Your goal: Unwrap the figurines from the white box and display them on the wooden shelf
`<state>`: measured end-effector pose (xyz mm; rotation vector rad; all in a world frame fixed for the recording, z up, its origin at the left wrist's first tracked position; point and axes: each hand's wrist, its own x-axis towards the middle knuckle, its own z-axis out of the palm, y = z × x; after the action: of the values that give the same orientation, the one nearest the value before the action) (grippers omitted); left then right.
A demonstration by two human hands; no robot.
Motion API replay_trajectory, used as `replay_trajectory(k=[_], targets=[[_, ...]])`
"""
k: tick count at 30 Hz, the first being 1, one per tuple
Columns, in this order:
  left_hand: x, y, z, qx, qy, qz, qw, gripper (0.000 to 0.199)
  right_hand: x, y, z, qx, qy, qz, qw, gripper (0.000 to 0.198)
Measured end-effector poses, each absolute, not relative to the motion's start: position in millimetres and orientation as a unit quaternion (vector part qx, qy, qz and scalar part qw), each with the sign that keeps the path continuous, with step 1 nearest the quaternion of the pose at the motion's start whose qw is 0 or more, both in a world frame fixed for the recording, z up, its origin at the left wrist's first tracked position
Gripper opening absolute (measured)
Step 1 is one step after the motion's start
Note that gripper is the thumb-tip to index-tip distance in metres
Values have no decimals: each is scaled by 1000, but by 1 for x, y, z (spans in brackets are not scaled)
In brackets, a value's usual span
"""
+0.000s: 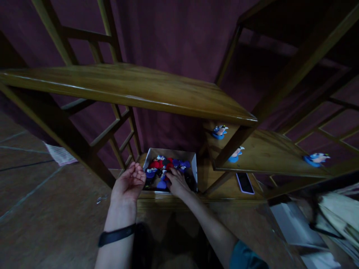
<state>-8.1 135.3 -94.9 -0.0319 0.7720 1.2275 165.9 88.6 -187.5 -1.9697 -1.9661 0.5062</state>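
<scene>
A shallow white cardboard box (194,168) stands on the low wooden shelf, with several small toy figurines in red, blue, purple and black lying in it. My right hand (178,183) reaches over the front of the box, fingers spread and pointing down among the figurines. Its fingertips are at a blue-and-white figurine (162,183); no firm hold on it shows. Just left of the box, my left hand (131,181) is turned palm up with loosely curled fingers and nothing in it. A black band (117,236) circles the left wrist.
Above the box runs a thick wooden shelf board (126,86). Figurines on blue bases (219,132) stand on the right-hand shelf (266,153), one farther right (316,159). A phone (245,183) lies on the low shelf. Boxes and bags (294,224) sit on the floor at right.
</scene>
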Motion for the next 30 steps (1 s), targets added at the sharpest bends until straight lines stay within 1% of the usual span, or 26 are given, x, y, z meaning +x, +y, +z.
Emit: replay_trajectory(k=[2, 6, 9, 11, 17, 21, 24, 28, 30], targets=[[-8, 135, -96, -18, 352, 561, 749, 20, 176, 93, -188, -689, -686, 174, 156, 43], [-9, 136, -96, -22, 351, 561, 750, 20, 208, 102, -189, -760, -619, 148, 132, 37], [-10, 136, -96, -21, 352, 561, 749, 19, 226, 109, -188, -778, -597, 164, 105, 33], [-11, 136, -96, -17, 353, 561, 748, 19, 231, 113, -186, -788, -583, 168, 105, 30], [-15, 137, -96, -22, 348, 564, 748, 20, 225, 112, -185, -805, -541, 186, 154, 19], [-15, 137, -96, -24, 348, 566, 747, 19, 220, 101, -189, -756, -577, 199, 236, 12], [-13, 136, -97, -26, 345, 560, 753, 19, 219, 89, -195, -705, -619, 212, 274, 16], [-9, 135, -97, -26, 344, 560, 753, 20, 223, 75, -204, -713, -620, 190, 265, 21], [-8, 134, -97, -24, 345, 562, 752, 20, 226, 69, -208, -711, -614, 201, 278, 22]])
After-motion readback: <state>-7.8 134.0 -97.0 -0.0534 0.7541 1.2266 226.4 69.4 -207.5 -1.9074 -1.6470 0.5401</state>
